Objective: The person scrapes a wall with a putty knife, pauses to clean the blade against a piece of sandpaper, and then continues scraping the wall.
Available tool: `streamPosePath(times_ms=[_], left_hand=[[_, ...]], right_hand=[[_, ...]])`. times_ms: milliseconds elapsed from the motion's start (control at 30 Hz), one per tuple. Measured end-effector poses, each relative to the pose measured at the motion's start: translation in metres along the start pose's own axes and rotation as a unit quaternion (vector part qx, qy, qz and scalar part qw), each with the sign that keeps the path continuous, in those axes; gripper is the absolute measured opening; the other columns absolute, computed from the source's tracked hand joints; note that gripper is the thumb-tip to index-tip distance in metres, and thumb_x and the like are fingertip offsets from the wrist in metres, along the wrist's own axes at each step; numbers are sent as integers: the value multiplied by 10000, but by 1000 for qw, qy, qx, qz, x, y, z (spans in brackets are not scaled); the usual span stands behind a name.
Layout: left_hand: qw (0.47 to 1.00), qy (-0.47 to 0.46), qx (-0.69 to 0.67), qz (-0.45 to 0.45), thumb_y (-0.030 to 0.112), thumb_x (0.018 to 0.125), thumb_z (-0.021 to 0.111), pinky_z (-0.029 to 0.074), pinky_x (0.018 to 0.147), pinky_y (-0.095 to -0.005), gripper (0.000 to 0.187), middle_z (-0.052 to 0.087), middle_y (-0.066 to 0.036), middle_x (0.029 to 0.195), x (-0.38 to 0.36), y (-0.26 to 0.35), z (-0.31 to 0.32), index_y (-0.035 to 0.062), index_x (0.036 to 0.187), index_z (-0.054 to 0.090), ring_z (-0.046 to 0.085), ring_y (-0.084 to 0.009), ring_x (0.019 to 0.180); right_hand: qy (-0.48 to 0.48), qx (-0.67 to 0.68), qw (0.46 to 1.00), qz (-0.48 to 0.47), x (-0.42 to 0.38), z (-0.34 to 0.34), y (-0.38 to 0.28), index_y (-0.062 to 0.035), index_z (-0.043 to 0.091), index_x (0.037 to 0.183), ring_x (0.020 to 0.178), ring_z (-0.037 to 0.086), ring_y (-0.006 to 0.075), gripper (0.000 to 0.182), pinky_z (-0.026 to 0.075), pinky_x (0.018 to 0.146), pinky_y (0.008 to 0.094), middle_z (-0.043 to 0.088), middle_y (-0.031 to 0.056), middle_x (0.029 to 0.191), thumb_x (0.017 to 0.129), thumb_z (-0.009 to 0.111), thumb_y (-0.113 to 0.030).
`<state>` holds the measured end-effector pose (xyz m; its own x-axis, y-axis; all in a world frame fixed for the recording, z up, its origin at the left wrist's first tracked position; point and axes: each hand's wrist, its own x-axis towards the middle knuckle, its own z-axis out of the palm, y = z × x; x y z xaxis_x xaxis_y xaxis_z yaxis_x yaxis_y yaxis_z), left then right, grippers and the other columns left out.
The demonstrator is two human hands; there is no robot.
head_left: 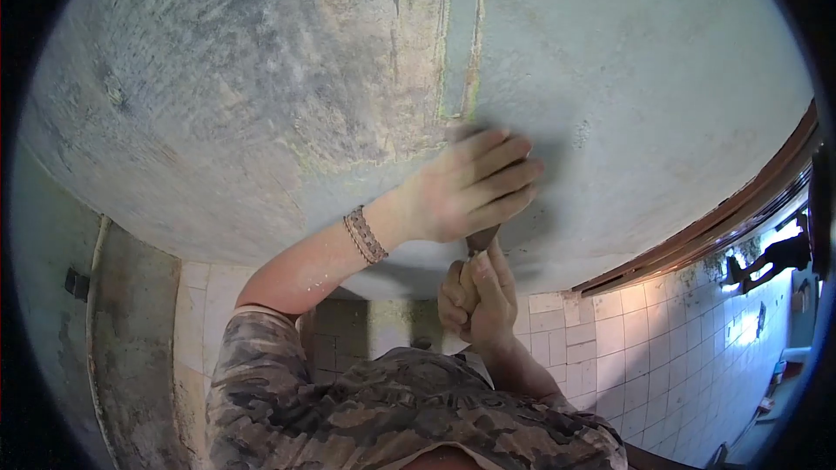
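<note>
My right hand is wrapped round the handle of a scraper, below my left hand. My left hand, slightly blurred, lies over the scraper's metal blade with its fingers stretched out. Most of the blade is hidden under that palm; a dark, blurred edge shows above the knuckles. Blade and fingers are against a pale green-grey painted wall, near the lower end of a narrow strip with yellow-green edges. Left of the strip is a rough, scraped patch with grey stains.
White tiles spread out at the lower right. A dark wooden frame curves along the right edge, and a person in dark clothing is beyond it. A thin pipe runs down the left side.
</note>
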<state>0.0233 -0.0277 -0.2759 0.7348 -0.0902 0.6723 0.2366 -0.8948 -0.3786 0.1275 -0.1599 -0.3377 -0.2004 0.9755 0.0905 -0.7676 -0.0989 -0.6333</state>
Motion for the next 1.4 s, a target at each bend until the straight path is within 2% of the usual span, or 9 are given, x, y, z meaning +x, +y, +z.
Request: streamPosePath(times_ms=[133,333,433,667,733,933,1167,1233,1400], left_hand=[[997,65,49,12,176,817,569,427,1040,-466,288,623,-91,1222,28,-14,-18,85,1079,645,529,-300,1235],[999,5,-28,-23,152,823,571,405,1077,-446,287,611,-74,1275,-4,6,-5,110,1094,658,515,-297,1268],[998,19,-45,-25,147,825,584,401,1087,-428,281,612,-61,1273,7,3,-15,110,1094,658,516,-292,1267],[999,37,3,-13,154,806,614,408,1083,-411,266,612,-44,1272,0,0,-2,115,1065,659,515,-258,1271],[996,94,9,-4,142,799,621,386,1101,-398,235,616,-28,1267,21,-11,-12,127,1031,661,503,-245,1284],[999,44,10,-26,152,793,617,362,1111,-383,249,612,-10,1276,-6,10,1,160,1041,642,497,-254,1285],[997,69,31,-7,187,794,637,388,1090,-392,252,583,7,1311,31,-16,-24,176,1046,633,525,-245,1248],[996,86,24,1,172,799,634,410,1065,-397,205,579,3,1306,2,-4,0,158,1003,623,540,-243,1225],[992,121,23,4,152,807,631,405,1074,-398,162,594,-3,1280,41,-26,-19,147,966,604,524,-229,1247]], right_hand=[[5,-18,1000,3,2,34,-31,-73,199,1501,445,281,55,511,288,377,203,303,-36,591,1052,350,-264],[26,-13,999,22,-8,15,-5,-87,204,1500,427,292,63,507,293,370,206,312,-29,580,1053,340,-282],[59,-30,997,32,-20,43,-21,-100,212,1498,426,284,62,502,285,368,208,317,-26,594,1052,348,-288],[49,-35,998,0,-4,14,-3,-139,231,1496,459,307,61,486,290,368,207,332,-26,632,1050,362,-280],[48,-27,999,1,0,37,-20,-140,240,1496,475,309,56,482,289,371,201,313,-36,624,1048,367,-263],[99,-42,994,31,-15,22,-3,-140,261,1483,457,303,54,457,286,367,199,301,-41,617,1049,357,-248],[43,-73,996,-36,0,49,-29,-131,259,1488,438,304,58,470,288,360,200,308,-38,607,1047,362,-253],[68,-82,994,10,-9,25,-11,-217,282,1433,408,329,82,415,285,340,211,376,13,644,1039,338,-334],[51,-63,997,8,0,59,-46,-140,215,1503,427,324,66,494,287,346,205,334,-27,602,1048,348,-281]])
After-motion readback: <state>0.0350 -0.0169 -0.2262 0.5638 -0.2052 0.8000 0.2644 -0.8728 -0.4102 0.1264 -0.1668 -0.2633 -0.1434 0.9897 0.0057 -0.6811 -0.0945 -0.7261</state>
